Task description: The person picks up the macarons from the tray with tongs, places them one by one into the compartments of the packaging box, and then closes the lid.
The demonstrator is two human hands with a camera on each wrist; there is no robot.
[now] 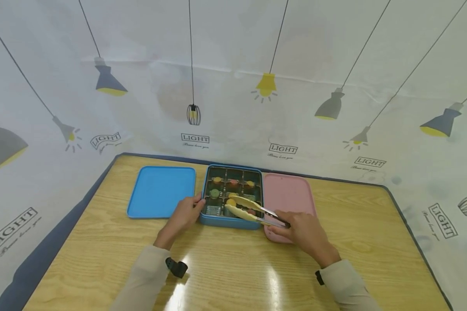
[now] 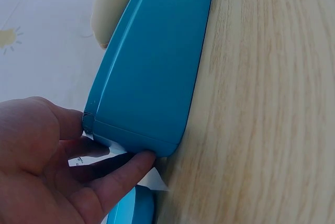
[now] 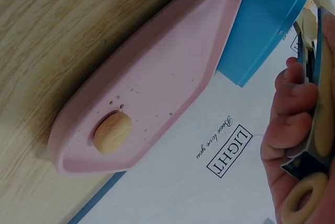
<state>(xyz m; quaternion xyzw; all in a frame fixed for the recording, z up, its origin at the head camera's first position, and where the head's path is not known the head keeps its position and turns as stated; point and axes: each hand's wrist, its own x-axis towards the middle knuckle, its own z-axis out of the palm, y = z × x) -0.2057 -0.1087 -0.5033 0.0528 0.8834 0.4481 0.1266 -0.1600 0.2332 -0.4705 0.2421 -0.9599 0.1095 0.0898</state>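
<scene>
A blue box with a dark divided insert stands near the back of the table. Small round pieces, yellow, orange, red and green, lie in its compartments. My left hand holds the box at its front left corner, thumb by the rim and fingers along the side in the left wrist view. In my right hand are metal tongs with cream tips, reaching over the front of the box. A yellow round piece shows between the spread tips; I cannot tell whether they grip it.
Left of the box lies a flat blue lid. On the other side is a pink tray, with a pale round cookie-like piece in it. A wall sheet printed with lamps rises behind the wooden table.
</scene>
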